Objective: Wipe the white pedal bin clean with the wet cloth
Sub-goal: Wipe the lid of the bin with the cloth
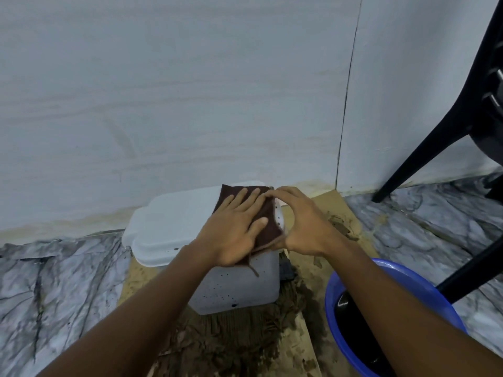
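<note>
White pedal bin (174, 227) is standing on muddy cardboard (325, 198) on the floor, against the wall, lid down. The cloth (230, 193) is lying on the right part of the lid. Your left hand (234, 229) is pressing it flat, fingers (245, 197) straight and spread. Your right hand (304, 224) is arching over the lid's right edge, fingertips at the cloth's far corner and thumb at its near edge. Can't tell if it's pinching the cloth or just bracing the lid.

Step looks like wiping the lid top. Keep the palm flat and pull in long, overlapping strokes while the right hand is steadying the bin. The front wall is still showing dark specks (226, 293), so that side needs doing next.

Containers: the bin is shut, so its contents are hidden. The blue basin (330, 303) just to your right is holding dark water, with a black chair (424, 148) leg crossing over it. Rinse there, but the water looks dirty and could smear.
</note>
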Demonstrator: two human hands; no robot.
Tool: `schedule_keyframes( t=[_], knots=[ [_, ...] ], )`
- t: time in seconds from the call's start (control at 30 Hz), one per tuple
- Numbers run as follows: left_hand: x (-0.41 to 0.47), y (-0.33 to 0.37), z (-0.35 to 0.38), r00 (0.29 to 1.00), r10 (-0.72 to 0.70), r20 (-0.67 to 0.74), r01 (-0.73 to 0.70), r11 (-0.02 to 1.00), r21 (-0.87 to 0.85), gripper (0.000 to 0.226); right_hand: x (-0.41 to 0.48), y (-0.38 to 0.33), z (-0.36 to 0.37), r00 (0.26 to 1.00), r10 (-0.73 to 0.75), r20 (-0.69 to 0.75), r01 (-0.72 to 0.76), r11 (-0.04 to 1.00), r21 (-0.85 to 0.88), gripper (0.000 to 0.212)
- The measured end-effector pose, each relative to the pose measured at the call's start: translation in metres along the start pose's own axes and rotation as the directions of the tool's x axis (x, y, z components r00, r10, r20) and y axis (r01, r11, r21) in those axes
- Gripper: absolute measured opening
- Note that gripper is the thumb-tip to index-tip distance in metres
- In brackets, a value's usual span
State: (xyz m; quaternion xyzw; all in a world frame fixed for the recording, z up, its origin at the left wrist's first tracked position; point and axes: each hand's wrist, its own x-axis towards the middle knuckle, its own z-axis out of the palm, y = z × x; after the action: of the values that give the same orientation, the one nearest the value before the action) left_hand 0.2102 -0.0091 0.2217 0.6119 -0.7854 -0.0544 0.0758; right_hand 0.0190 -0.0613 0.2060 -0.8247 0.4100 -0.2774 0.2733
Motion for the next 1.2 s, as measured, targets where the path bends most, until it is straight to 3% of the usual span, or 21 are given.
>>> schedule_keyframes(
  t=[0.07, 0.17, 0.3, 0.47, 0.63, 0.8, 0.97, 1.03, 1.1, 1.2],
  knots=[
    [-0.018, -0.018, -0.005, 1.000, -0.020, -0.011, 0.020, 1.000, -0.012, 0.060, -0.001, -0.002, 0.001, 1.000, 0.011, 0.007, -0.011, 0.999, -0.035, 0.101],
    [-0.019, -0.042, -0.011, 0.985, -0.172, 0.002, 0.172, 0.985, -0.008, 0.064, -0.001, -0.004, 0.001, 0.998, 0.052, 0.026, -0.051, 0.997, -0.065, 0.099],
    [0.017, -0.035, -0.009, 0.963, -0.270, 0.027, 0.270, 0.963, 0.007, 0.066, -0.002, -0.007, -0.002, 0.997, 0.079, 0.016, -0.078, 0.996, -0.044, 0.113],
    [0.024, 0.011, 0.002, 0.997, -0.067, 0.026, 0.067, 0.997, 0.031, 0.061, 0.000, -0.005, -0.001, 0.999, 0.045, 0.018, -0.045, 0.999, -0.017, 0.121],
    [-0.025, -0.019, 0.003, 0.996, 0.068, -0.056, -0.064, 0.996, 0.059, 0.061, -0.001, -0.008, 0.000, 0.999, 0.022, 0.027, -0.021, 0.998, -0.058, 0.100],
    [-0.050, -0.074, -0.007, 0.974, -0.184, -0.129, 0.186, 0.983, 0.002, 0.073, 0.000, -0.020, 0.005, 0.996, -0.010, 0.094, 0.023, 0.990, -0.139, 0.087],
    [-0.030, -0.064, -0.007, 0.904, -0.395, -0.164, 0.405, 0.914, 0.033, 0.062, 0.003, -0.027, 0.014, 0.989, -0.077, 0.123, 0.101, 0.975, -0.197, 0.079],
    [-0.023, -0.037, 0.000, 0.922, -0.349, -0.171, 0.361, 0.931, 0.048, 0.063, 0.005, -0.027, 0.020, 0.988, -0.103, 0.115, 0.123, 0.975, -0.186, 0.077],
    [-0.027, -0.019, 0.010, 0.960, -0.213, -0.181, 0.230, 0.970, 0.078, 0.064, 0.008, -0.024, 0.024, 0.987, -0.128, 0.101, 0.144, 0.975, -0.171, 0.076],
    [-0.052, -0.038, 0.013, 0.984, -0.023, -0.178, 0.055, 0.983, 0.174, 0.062, 0.009, -0.021, 0.026, 0.990, -0.113, 0.089, 0.128, 0.975, -0.182, 0.081]
  ],
)
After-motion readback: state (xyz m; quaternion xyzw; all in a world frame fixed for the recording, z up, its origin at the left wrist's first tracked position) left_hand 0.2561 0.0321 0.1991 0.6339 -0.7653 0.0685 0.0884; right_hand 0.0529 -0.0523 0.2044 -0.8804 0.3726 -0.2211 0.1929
